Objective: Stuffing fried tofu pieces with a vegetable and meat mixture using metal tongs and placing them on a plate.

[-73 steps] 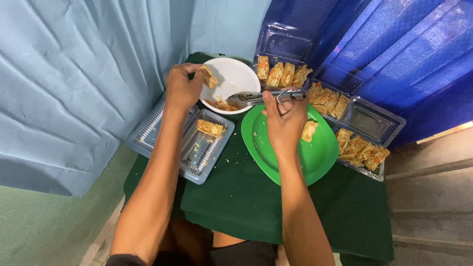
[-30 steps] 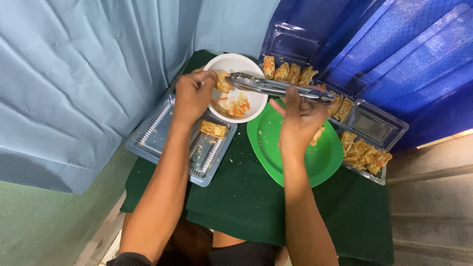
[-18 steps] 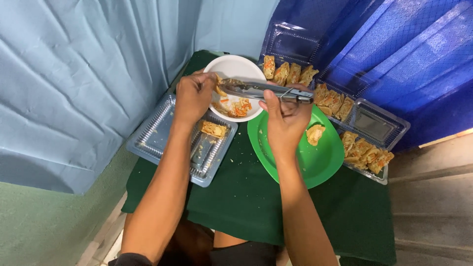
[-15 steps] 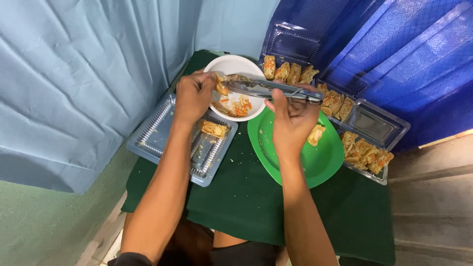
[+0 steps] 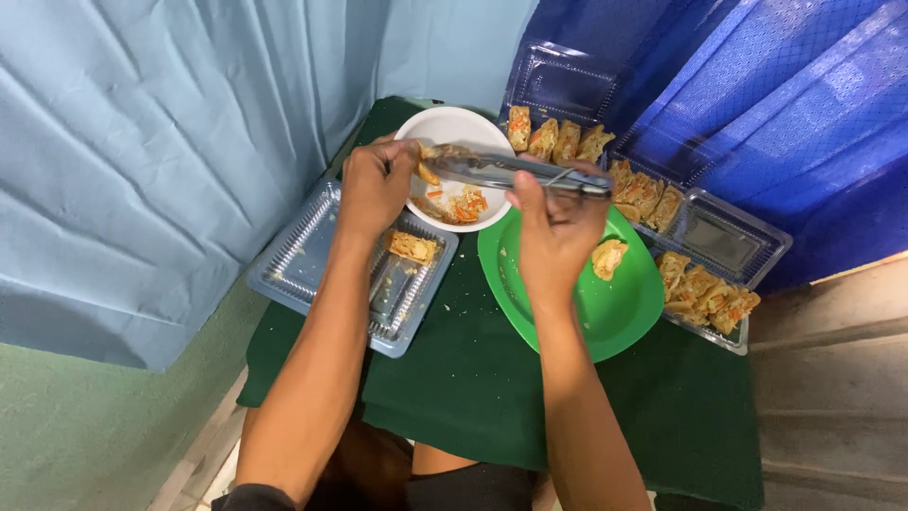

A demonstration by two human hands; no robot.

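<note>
— What lay closest to the person?

— The dark green tablecloth (image 5: 454,378) over a small table, with both forearms reaching out across it. On its left side sat a clear plastic tray (image 5: 312,265) holding one fried roll (image 5: 411,247) at its far edge.

— And beside that?

— A green plate (image 5: 624,317) on the right, with a single piece of food (image 5: 608,257) lying on it. The right hand (image 5: 553,227) hovered over the plate's near-left part, clenched around the handle end of metal tongs (image 5: 511,170).

— Where did the tongs point?

— Leftward, across a white bowl (image 5: 454,128) just beyond the plate. Their tips met a roll (image 5: 430,161) over the bowl's left side, where the left hand (image 5: 374,185) was. That hand's fingers were curled at the bowl's rim and pinched the same roll. Orange and pale filling (image 5: 463,203) lay loose in the bottom of the bowl.

— Further back?

— Clear plastic containers (image 5: 728,241) along the right, with rows of fried rolls (image 5: 705,289), and more rolls (image 5: 558,140) just behind the bowl. A light blue curtain (image 5: 161,142) hung on the left, a dark blue tarp (image 5: 776,95) on the right.
</note>
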